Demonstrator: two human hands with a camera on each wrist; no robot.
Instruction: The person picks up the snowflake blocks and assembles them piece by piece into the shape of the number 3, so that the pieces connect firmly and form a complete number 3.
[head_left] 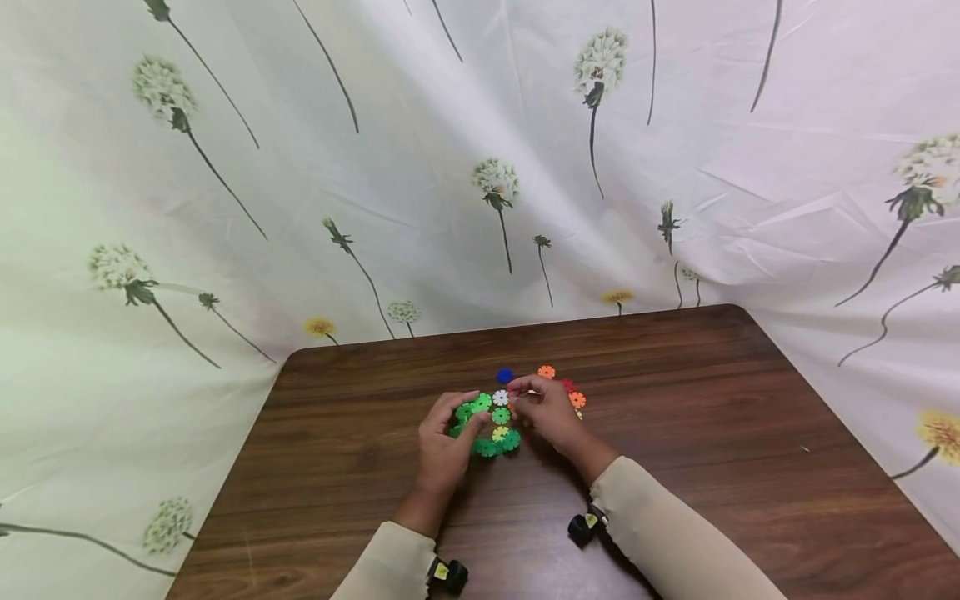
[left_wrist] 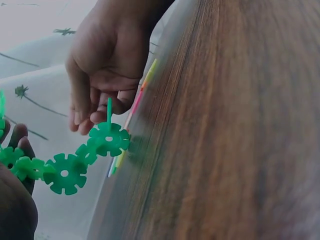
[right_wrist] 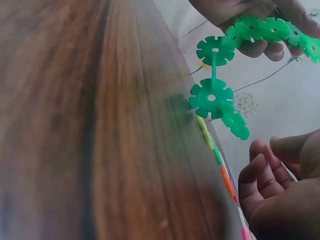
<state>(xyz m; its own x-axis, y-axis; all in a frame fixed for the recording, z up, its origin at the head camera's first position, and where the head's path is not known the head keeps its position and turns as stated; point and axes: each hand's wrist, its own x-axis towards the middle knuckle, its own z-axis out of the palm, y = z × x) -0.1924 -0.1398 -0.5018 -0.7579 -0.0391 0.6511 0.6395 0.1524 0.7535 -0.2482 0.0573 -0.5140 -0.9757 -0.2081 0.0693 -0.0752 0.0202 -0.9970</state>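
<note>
My left hand (head_left: 442, 446) holds a curved chain of interlocked green flower-shaped discs (left_wrist: 65, 173) between thumb and fingers. Some discs stand edge-on, slotted into others, and the chain's free end (right_wrist: 212, 98) hangs over the tabletop. Loosely bent, the fingers of my right hand (head_left: 551, 417) are close by that end, with no disc showing between them in the right wrist view. Under and between the hands lie flat discs: a white disc (head_left: 500, 397), a green disc (head_left: 501, 415) and a yellow disc (head_left: 500, 433). My right hand partly hides others.
Beyond the hands, a blue disc (head_left: 505, 376), an orange disc (head_left: 547, 372) and a red disc (head_left: 567, 386) lie on the brown wooden table (head_left: 337, 467). A white curtain (head_left: 420, 167) with dandelion prints hangs behind the table's far edge.
</note>
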